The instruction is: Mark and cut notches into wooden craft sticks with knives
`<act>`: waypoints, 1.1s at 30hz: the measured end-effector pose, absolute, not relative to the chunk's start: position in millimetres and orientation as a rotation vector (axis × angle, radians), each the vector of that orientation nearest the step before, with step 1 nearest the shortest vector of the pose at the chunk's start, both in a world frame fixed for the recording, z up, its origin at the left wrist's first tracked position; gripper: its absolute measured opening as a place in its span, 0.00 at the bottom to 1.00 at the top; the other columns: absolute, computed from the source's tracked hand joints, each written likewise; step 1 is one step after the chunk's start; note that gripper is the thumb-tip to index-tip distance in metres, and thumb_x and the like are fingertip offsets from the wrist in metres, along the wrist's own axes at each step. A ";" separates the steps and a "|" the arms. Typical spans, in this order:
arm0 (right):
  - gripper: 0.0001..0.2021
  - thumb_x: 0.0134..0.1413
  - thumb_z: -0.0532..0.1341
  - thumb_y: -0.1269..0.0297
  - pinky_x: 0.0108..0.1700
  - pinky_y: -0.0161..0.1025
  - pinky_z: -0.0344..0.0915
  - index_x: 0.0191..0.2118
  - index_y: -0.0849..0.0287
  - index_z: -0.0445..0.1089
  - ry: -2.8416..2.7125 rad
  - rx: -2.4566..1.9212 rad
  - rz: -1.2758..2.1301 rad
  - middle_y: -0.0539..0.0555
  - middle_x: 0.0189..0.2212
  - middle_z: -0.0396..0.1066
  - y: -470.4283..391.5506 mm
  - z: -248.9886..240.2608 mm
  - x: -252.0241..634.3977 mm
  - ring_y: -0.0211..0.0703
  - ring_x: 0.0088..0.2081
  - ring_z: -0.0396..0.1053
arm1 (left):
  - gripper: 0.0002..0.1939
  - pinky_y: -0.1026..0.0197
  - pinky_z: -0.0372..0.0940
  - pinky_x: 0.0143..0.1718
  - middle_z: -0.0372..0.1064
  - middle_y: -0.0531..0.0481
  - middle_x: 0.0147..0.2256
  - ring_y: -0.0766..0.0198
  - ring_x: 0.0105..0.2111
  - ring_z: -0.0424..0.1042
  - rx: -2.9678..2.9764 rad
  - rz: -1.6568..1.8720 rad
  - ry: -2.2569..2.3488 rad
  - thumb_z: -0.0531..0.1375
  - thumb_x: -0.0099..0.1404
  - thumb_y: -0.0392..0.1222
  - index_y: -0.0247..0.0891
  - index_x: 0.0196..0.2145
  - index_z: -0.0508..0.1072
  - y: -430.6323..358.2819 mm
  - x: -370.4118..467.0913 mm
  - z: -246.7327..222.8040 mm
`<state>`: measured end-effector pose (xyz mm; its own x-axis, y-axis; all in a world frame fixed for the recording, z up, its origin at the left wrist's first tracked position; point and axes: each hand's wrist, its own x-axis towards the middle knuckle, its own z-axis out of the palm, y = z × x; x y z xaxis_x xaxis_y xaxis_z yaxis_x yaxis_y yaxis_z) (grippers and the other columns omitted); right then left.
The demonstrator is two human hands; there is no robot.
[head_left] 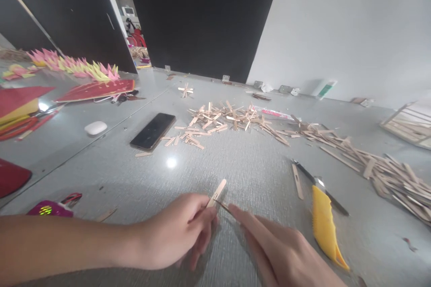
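My left hand (193, 222) pinches a wooden craft stick (218, 190) between thumb and fingers, its rounded end pointing up and away. A small dark-edged notch shows on the stick near the fingertips. My right hand (279, 242) is closed on a thin, dark, blade-like strip (222, 205), whose tip touches the stick by the notch. Most of that strip is hidden under the fingers. To the right of this hand lie a utility knife (319, 183) with a dark handle, a yellow serrated plastic piece (325, 226) and a single craft stick (297, 182).
Beyond my hands lie a loose heap of short craft sticks (229, 116) and a dark phone (153, 131). A long pile of sticks (380, 166) runs along the right. On the left are a white earbud case (96, 128), a red board (97, 90) and pink-yellow folded paper (77, 66).
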<state>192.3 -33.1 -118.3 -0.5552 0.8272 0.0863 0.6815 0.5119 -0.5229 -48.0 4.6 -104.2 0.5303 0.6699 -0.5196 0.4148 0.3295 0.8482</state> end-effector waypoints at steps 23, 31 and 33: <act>0.40 0.41 0.54 0.83 0.18 0.41 0.61 0.66 0.76 0.61 -2.823 -1.042 -0.232 0.49 0.26 0.72 -33.1 -123.1 179.8 0.41 0.18 0.70 | 0.21 0.70 0.50 0.13 0.50 0.64 0.11 0.70 0.10 0.53 1.471 0.220 1.206 0.43 0.80 0.49 0.42 0.31 0.62 1.0 -43.3 -113.1; 0.15 0.55 0.57 0.80 0.25 0.37 0.54 0.35 0.55 0.78 -2.924 -1.036 0.048 0.50 0.25 0.72 20.5 -55.2 176.2 0.40 0.26 0.69 | 0.18 0.70 0.55 0.14 0.56 0.64 0.16 0.71 0.11 0.57 1.469 0.200 1.186 0.41 0.79 0.44 0.41 0.32 0.61 2.0 -44.4 -109.5; 0.14 0.54 0.58 0.78 0.25 0.38 0.54 0.38 0.56 0.78 -2.926 -1.042 0.058 0.52 0.26 0.72 16.3 -59.4 175.2 0.41 0.27 0.69 | 0.18 0.70 0.54 0.14 0.56 0.64 0.16 0.71 0.10 0.56 1.466 0.199 1.187 0.41 0.80 0.44 0.41 0.33 0.61 2.0 -44.1 -109.9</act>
